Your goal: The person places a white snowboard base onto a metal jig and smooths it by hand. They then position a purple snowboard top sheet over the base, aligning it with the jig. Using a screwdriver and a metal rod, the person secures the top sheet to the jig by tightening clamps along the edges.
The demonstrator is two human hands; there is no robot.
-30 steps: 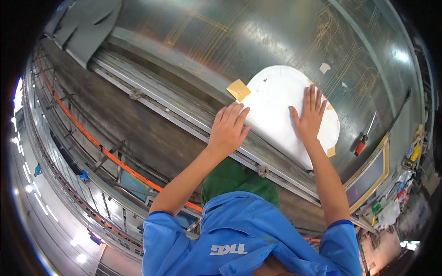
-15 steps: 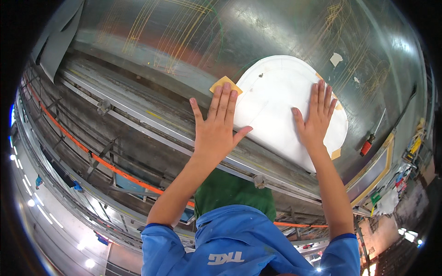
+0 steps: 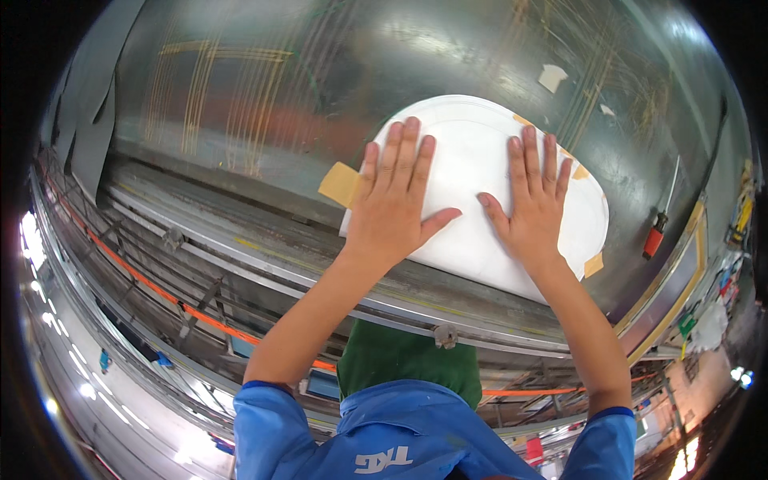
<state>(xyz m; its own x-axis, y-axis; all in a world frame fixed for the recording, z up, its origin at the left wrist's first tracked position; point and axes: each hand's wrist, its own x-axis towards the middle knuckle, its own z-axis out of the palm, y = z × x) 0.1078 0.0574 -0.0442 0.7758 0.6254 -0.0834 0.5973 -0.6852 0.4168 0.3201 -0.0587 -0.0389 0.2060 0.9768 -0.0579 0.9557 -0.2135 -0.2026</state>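
A white, rounded sheet or panel [image 3: 472, 180] lies on the dark, scratched tabletop [image 3: 336, 48], its straight edge along the near side. My left hand [image 3: 392, 200] rests flat on its left part, fingers spread and thumb out to the right. On the right part lies my right hand [image 3: 532, 208], also flat with fingers apart. Tan tape [image 3: 340, 185] sticks out at the left edge, just beside my left hand. Another tan piece [image 3: 593, 265] sits at the lower right edge, with small tan patches along the upper right rim. Neither hand grips anything.
To the right lies a screwdriver with a red handle [image 3: 654, 238]. White scraps [image 3: 552, 78] lie beyond the panel. Metal rails [image 3: 280, 276] run along the table's near edge, and grey sheeting [image 3: 90, 144] hangs at the left. A tan-edged frame [image 3: 668, 284] stands at the right.
My left hand has moved from the tape and the panel's left edge further onto the white surface. My right hand stays on the panel, slightly further in. The whole view has shifted a little.
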